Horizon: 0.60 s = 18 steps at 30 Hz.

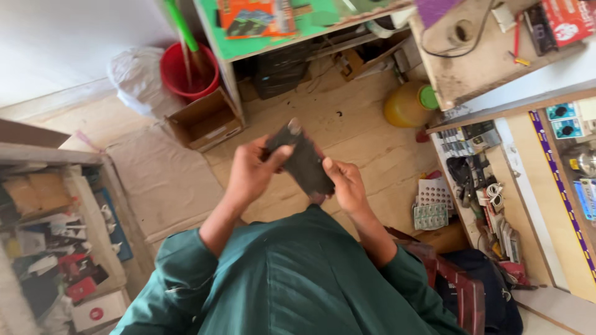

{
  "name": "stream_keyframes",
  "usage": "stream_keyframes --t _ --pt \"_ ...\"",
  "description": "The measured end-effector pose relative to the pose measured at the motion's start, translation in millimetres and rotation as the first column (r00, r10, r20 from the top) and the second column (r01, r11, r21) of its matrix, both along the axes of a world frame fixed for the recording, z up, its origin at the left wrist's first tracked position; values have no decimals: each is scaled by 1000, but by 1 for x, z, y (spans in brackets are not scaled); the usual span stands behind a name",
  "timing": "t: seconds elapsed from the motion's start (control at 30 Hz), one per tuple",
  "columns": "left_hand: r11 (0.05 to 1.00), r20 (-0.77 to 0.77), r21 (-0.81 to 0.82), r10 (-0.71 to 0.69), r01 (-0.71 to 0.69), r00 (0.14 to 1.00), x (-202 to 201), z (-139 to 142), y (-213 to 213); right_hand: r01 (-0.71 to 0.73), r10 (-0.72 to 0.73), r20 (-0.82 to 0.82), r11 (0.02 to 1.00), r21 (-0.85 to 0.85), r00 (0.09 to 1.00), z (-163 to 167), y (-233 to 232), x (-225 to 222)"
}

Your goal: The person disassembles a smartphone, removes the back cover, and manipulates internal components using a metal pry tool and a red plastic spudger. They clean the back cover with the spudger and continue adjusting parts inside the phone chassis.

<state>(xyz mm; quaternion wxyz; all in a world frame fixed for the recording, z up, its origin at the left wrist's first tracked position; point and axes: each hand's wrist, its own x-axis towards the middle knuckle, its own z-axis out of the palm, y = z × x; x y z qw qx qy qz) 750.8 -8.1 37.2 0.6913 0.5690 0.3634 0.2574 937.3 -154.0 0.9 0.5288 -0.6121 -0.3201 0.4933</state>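
A dark flat slab-like object (304,162), like a phone or a panel, is held up in front of me with both hands. My left hand (251,174) grips its upper left end, thumb over the top. My right hand (346,184) holds its lower right edge. The object is tilted, with a small pale spot near its top corner. My green sleeves and green garment fill the lower part of the view. The picture is blurred by motion.
Below lie a wooden floor, an open cardboard box (205,121), a red bucket (189,71) with a green-handled stick, a white bag (133,77) and a yellow jug (406,104). A cluttered shelf (53,236) stands left, a workbench (490,56) and parts shelf (472,180) right, and a red chair (459,285).
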Motion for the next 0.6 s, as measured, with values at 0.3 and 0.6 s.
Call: stream_keyframes --t 0.3,0.6 --pt "968 -213 197 -114 157 970 219 -4 -76 273 -262 -137 959 72 955 0 -41 194" --pt "961 362 -269 42 61 931 346 -30 -73 341 -340 -36 938 55 940 -4 -47 312"
